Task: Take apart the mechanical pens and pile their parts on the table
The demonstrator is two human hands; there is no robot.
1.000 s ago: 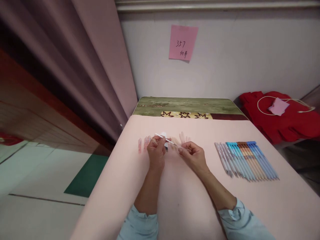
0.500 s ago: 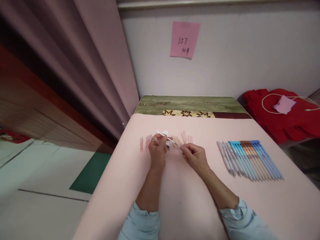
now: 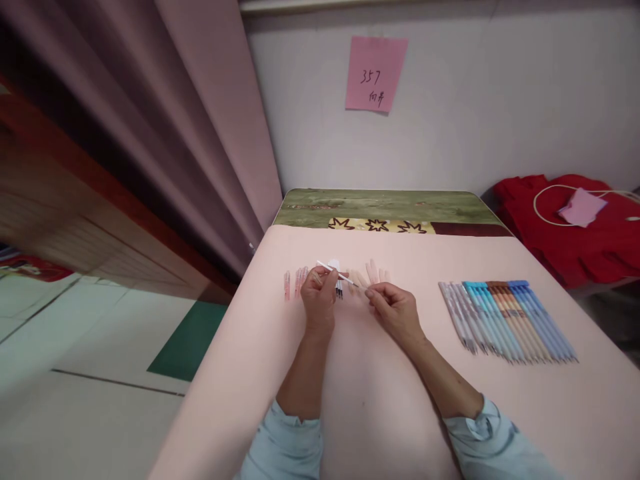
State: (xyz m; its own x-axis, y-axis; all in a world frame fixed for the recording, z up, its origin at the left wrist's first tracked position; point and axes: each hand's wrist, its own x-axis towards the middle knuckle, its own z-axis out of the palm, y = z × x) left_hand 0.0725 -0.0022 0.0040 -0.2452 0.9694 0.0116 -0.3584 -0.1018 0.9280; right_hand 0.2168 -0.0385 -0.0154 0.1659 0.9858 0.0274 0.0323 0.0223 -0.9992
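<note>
Refill (image 3: pixel 336 273): thin, white, tilted

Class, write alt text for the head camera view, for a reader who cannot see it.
Two hands meet over a pink table: the left hand pinches a thin white refill, and the right hand is closed beside its tip. Pale pen parts lie just beyond them, and a row of blue and tan pens lies to the right.

Pink note (image 3: pixel 376 83) on wall; mauve curtain (image 3: pixel 200 127) at left; red cloth (image 3: pixel 575 220) at right.
</note>
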